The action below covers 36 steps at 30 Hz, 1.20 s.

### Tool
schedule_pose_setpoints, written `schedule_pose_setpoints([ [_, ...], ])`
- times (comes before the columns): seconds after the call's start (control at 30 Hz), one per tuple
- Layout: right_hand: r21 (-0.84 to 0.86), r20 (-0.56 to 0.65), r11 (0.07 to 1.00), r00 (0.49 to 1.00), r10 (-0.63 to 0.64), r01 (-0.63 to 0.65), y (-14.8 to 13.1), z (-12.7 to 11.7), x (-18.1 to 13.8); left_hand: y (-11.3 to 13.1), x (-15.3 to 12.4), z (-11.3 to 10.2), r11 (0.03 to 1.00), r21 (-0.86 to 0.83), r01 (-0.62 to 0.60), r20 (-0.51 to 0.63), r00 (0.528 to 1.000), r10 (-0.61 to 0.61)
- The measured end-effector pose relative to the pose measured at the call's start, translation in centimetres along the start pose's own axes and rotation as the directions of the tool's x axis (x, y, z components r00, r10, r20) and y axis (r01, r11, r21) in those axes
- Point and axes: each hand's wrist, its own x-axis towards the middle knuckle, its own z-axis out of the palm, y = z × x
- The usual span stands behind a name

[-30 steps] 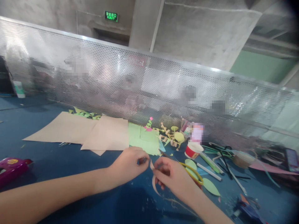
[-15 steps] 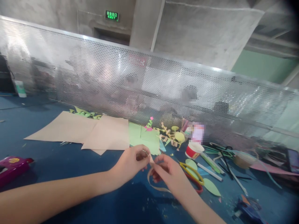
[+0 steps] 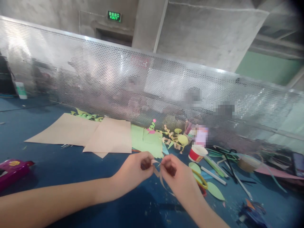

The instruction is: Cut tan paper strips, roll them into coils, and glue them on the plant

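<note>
A narrow tan paper strip (image 3: 156,172) runs between my two hands above the blue table, with its loose end curling down. At its left side, my left hand (image 3: 136,167) pinches the strip between thumb and fingertips. My right hand (image 3: 181,177) is closed on the strip as well, thumb against forefinger. Whether a thin stem is also in my left fingers I cannot make out. Partly covered by my right hand lie scissors (image 3: 202,180) with yellow and red handles. Close by is a pale green paper leaf (image 3: 215,191).
Tan sheets (image 3: 111,136) and green paper (image 3: 152,142) lie beyond my hands. A red-and-white paper cup (image 3: 198,154) stands near yellow paper pieces (image 3: 182,139). A magenta tool (image 3: 14,171) is at left, a dark blue tool (image 3: 253,212) at lower right. A perforated metal screen (image 3: 95,72) borders the back.
My hands have moved slightly apart, my right hand to the right. The strip now spans the gap between them, and more of it hangs in loops below.
</note>
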Motion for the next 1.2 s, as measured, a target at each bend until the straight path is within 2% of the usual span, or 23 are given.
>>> schedule_pose_setpoints([
  [0.07,0.196,0.085,0.977,0.994,0.064,-0.079,0.1,0.0,0.1,0.2,-0.1,0.0,1.0,-0.009,-0.002,0.018,1.0,0.002],
  [0.13,0.389,0.172,0.905,0.979,0.112,-0.172,0.2,0.3,0.1,0.3,-0.1,0.0,0.998,-0.055,0.007,0.031,1.0,-0.005],
  [0.2,0.469,0.185,0.859,0.974,0.132,-0.205,0.2,0.6,0.1,0.4,0.0,0.0,0.989,-0.146,0.025,0.039,0.999,-0.02],
  [0.33,0.388,0.068,0.91,0.989,0.129,-0.145,0.3,0.8,0.0,0.4,0.3,0.1,0.926,-0.371,0.07,0.075,0.996,-0.045],
  [0.43,0.433,0.051,0.887,0.987,0.153,-0.16,0.4,0.7,0.1,0.3,0.3,0.1,0.877,-0.468,0.11,0.091,0.993,-0.076],
  [0.67,0.712,0.182,0.653,0.966,0.181,-0.257,0.7,1.7,-0.1,0.7,0.1,0.0,0.787,-0.592,0.175,0.097,0.984,-0.146],
  [0.77,0.793,0.191,0.549,0.964,0.187,-0.264,0.9,2.2,-0.1,1.0,0.0,0.0,0.752,-0.628,0.203,0.117,0.979,-0.167],
  [0.87,0.841,0.18,0.476,0.963,0.203,-0.257,0.6,2.3,-0.2,1.2,-0.1,0.2,0.766,-0.609,0.206,0.132,0.979,-0.158],
  [1.03,0.843,0.184,0.464,0.957,0.225,-0.271,-0.3,1.9,-0.3,1.4,-0.2,0.4,0.784,-0.587,0.201,0.156,0.979,-0.133],
  [1.2,0.794,0.23,0.526,0.951,0.205,-0.305,-0.5,0.9,-0.2,1.5,0.1,-0.1,0.8,-0.572,0.183,0.14,0.982,-0.125],
])
